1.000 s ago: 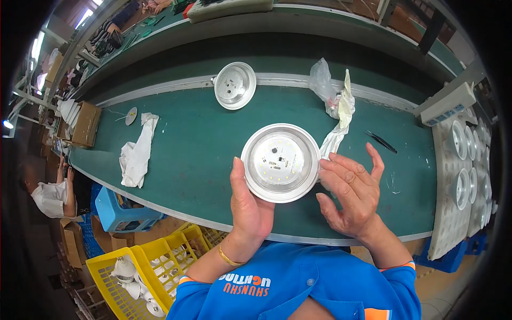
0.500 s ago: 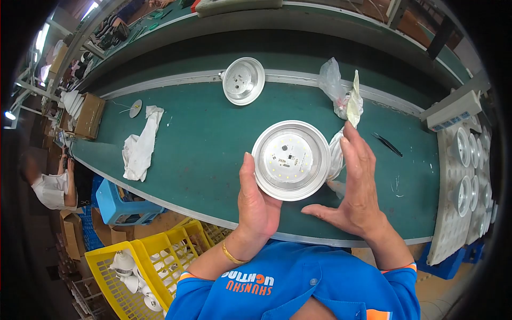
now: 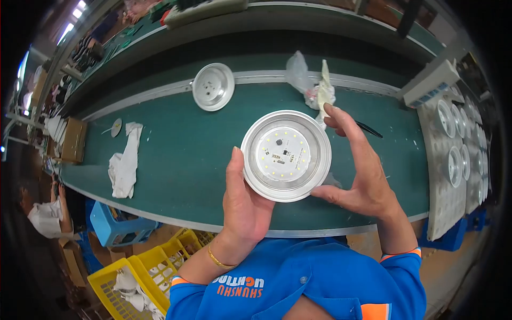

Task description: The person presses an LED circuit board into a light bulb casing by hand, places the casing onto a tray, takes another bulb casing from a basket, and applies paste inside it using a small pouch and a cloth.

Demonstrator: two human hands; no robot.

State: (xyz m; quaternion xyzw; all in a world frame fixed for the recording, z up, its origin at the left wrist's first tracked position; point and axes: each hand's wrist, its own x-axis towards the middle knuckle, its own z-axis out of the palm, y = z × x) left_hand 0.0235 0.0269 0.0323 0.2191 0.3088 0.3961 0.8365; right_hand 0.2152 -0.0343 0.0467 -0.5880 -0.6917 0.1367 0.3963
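A round metal lamp housing (image 3: 250, 157) is held up above the bench, its open side facing me. Inside it lies a white LED circuit board (image 3: 282, 154) with small yellow chips around its edge. My left hand (image 3: 246, 205) grips the housing from the lower left, thumb along the rim and the other fingers hidden underneath. At the right side my right hand (image 3: 362, 173) is open, fingers spread and curved around the housing. Its thumb tip is at the lower right rim; whether it presses there I cannot tell. A second similar housing (image 3: 214, 87) lies at the back of the bench.
On the green bench (image 3: 176, 160) are a white cloth (image 3: 125, 165), a small white disc (image 3: 116, 127), a plastic bag (image 3: 298, 72) and black tweezers (image 3: 369, 129). A tray (image 3: 442, 213) of lamp housings stands right. Yellow crates (image 3: 141, 274) sit lower left; a person (image 3: 50, 216) is at far left.
The view has shifted, so bench items appear further left. My right hand's thumb has come up to the housing's rim. The left hand still holds the housing.
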